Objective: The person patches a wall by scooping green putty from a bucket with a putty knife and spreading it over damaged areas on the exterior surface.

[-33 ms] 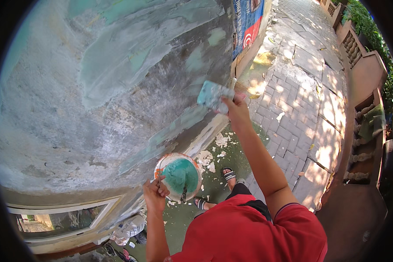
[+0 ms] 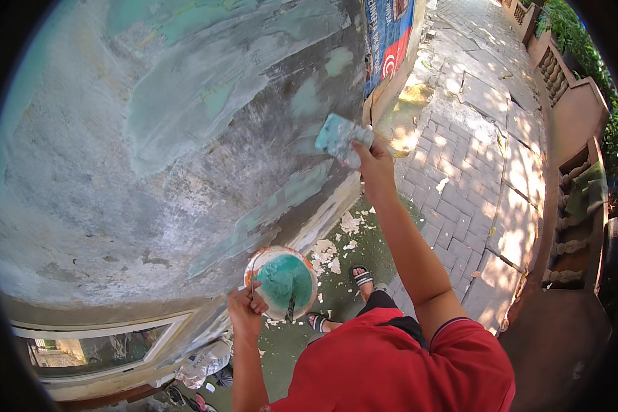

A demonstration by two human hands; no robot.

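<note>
My right hand (image 2: pixel 378 165) is closed round the near end of a flat putty scraper (image 2: pixel 336 136), whose broad face is smeared with turquoise and whitish paste. The scraper is close to the grey wall (image 2: pixel 158 220); whether it touches, I cannot tell. Below and to the left, my left hand (image 2: pixel 247 309) has its fingers curled at the edge of a round white bucket (image 2: pixel 313 273), apparently on its thin handle. Turquoise paste (image 2: pixel 276 276) fills much of the bucket, and a dark-smeared stick-like thing (image 2: pixel 291 307) leans at its near rim. Pale turquoise patches (image 2: pixel 206 103) cover parts of the wall.
Paint flakes (image 2: pixel 326 255) litter the green ground beside my sandalled feet. A window (image 2: pixel 96 350) sits low in the wall at left, near a crumpled silvery bag (image 2: pixel 204 362). A blue and red banner (image 2: pixel 391 41) hangs beyond the wall's corner. Right of the paved path (image 2: pixel 453 158) runs a balustrade (image 2: pixel 566 226).
My right hand and the scraper have shifted slightly up and right. The bucket and my left hand sit a little lower and to the right.
</note>
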